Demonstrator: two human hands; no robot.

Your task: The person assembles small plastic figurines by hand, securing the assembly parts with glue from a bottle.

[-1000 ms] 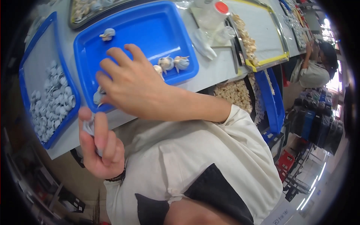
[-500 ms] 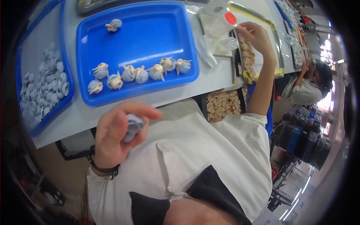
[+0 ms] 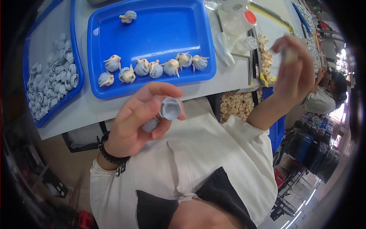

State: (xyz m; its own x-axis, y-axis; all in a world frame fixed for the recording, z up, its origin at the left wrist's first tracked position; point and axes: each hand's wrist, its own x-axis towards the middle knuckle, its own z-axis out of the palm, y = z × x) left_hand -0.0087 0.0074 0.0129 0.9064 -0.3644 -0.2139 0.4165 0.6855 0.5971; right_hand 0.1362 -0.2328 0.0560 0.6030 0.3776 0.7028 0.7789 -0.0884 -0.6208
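Between the thumb and fingers of my left hand [image 3: 131, 120] is a small grey hollow cup-shaped piece [image 3: 170, 108], its opening facing up. A second grey piece [image 3: 151, 124] sits lower in the same hand, partly covered by fingers. My right hand [image 3: 295, 72] is raised at the right, fingers curled together around something small and pale, too blurred to name. Beyond the left hand, a blue tray [image 3: 160, 36] carries several small figurine heads [image 3: 170, 68] with grey hair and cream pointed parts; a lone head [image 3: 128, 16] lies near its far edge.
Far left, another blue-rimmed tray [image 3: 79, 57] holds a heap of grey shells [image 3: 53, 86]. Cream pieces [image 3: 265, 55] lie in a row at the right, near a clear bottle with a red cap [image 3: 250, 17]. A bin of cream pieces [image 3: 238, 105] stands below the table edge. Another person [image 3: 328, 89] sits far right.
My right hand has left the row of cream pieces and come nearer, to the right, with something pale in it. The left hand has moved up and right, turning the grey cup's hollow into view.
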